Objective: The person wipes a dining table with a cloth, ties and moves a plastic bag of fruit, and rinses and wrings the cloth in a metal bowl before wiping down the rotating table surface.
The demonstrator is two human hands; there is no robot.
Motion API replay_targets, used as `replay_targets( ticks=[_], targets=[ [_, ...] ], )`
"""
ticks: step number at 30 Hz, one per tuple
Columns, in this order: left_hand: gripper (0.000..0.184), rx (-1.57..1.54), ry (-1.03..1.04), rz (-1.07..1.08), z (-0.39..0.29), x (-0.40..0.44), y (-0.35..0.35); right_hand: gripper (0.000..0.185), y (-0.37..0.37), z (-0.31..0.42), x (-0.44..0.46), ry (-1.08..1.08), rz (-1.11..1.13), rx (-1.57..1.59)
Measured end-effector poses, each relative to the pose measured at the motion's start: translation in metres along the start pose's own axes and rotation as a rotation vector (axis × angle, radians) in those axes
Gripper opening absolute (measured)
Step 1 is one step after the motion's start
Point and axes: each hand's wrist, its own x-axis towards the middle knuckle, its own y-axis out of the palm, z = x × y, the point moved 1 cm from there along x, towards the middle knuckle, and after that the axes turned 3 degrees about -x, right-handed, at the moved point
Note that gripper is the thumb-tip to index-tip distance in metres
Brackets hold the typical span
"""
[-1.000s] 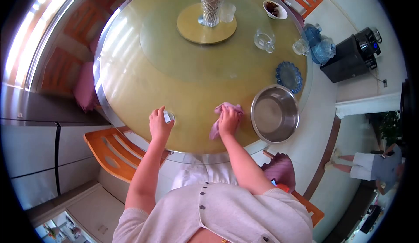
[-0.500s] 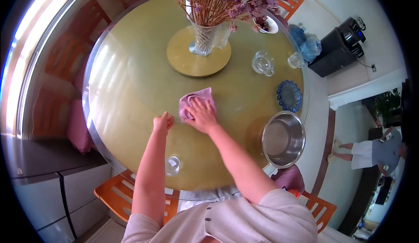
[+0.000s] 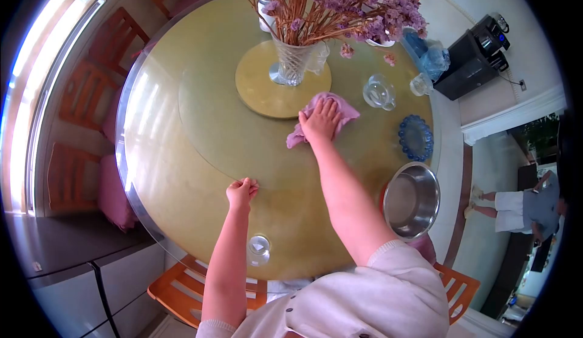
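Observation:
My right hand (image 3: 320, 119) lies flat and open on a crumpled pink cloth (image 3: 347, 111), fingers stretched out, pressing it against the table just in front of the round golden stand (image 3: 255, 92). Closer to me, my left hand (image 3: 241, 192) is closed, its fingers pinched at the rim of the clear glass turntable (image 3: 206, 138). A small drinking glass (image 3: 259, 250) stands near the table's front edge, beside my left forearm. On the stand is a cut-glass vase (image 3: 293, 62) of dried purple flowers (image 3: 340, 4).
At the right of the round table (image 3: 158, 174) are a steel basin (image 3: 413, 199), a blue glass dish (image 3: 416, 138), a glass teapot (image 3: 379, 92) and a glass cup (image 3: 421, 84). Orange chairs (image 3: 85, 98) surround it. Another person (image 3: 528, 204) stands far right, beyond a black water dispenser (image 3: 470, 59).
My right hand has slid the pink cloth away from me and to the right, up to the golden stand. My left hand stays at the turntable's rim. The view has shifted slightly.

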Motion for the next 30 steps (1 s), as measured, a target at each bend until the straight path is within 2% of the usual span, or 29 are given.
replay_targets(
  ticks=[5, 7, 9, 11, 12, 13, 14, 15, 17, 20, 23, 25, 27, 29, 30],
  targets=[
    [0.011, 0.029, 0.019, 0.003, -0.007, 0.011, -0.009, 0.079, 0.012, 0.052, 0.005, -0.103, -0.024, 0.011],
    [0.011, 0.041, 0.018, -0.011, -0.009, 0.015, -0.011, 0.076, 0.015, 0.074, 0.004, -0.241, -0.031, 0.042],
    [0.01, 0.056, 0.015, -0.032, -0.01, 0.015, -0.015, 0.071, 0.019, 0.097, -0.003, -0.273, -0.005, 0.075],
    [0.011, 0.043, 0.007, -0.018, -0.013, 0.014, -0.013, 0.065, 0.024, 0.119, -0.009, -0.436, 0.036, 0.11],
    [0.011, 0.046, 0.006, -0.019, -0.013, 0.015, -0.013, 0.065, 0.023, 0.129, -0.014, -0.434, 0.038, 0.112],
    [0.011, 0.041, 0.006, -0.007, -0.012, 0.016, -0.013, 0.062, 0.02, 0.139, -0.025, -0.537, 0.073, 0.116],
    [0.011, 0.036, 0.003, 0.006, -0.009, 0.015, -0.014, 0.06, 0.016, 0.144, -0.038, -0.637, 0.111, 0.118],
    [0.011, 0.039, -0.004, 0.008, -0.009, 0.013, -0.011, 0.06, 0.015, 0.145, -0.049, -0.632, 0.116, 0.114],
    [0.01, 0.021, -0.007, -0.034, -0.01, 0.01, -0.006, 0.057, 0.012, 0.141, -0.075, -0.82, 0.104, 0.099],
    [0.01, 0.06, -0.029, -0.073, -0.005, 0.015, -0.006, 0.057, 0.013, 0.104, -0.121, -0.869, 0.085, 0.149],
    [0.011, -0.003, -0.025, 0.0, -0.002, 0.017, -0.01, 0.057, 0.013, 0.041, -0.149, -0.761, 0.136, 0.195],
    [0.011, -0.015, -0.025, 0.014, -0.003, 0.018, -0.011, 0.058, -0.006, -0.014, -0.149, -0.626, 0.192, 0.107],
    [0.011, -0.019, -0.011, -0.022, -0.007, 0.017, -0.012, 0.064, 0.011, -0.074, -0.133, -0.396, 0.099, 0.086],
    [0.011, -0.003, -0.006, -0.029, -0.008, 0.023, -0.015, 0.066, -0.006, -0.112, -0.109, -0.21, 0.032, -0.064],
    [0.011, 0.013, 0.001, -0.027, -0.01, 0.023, -0.017, 0.066, -0.007, -0.11, -0.096, -0.214, 0.029, -0.065]
  ],
)
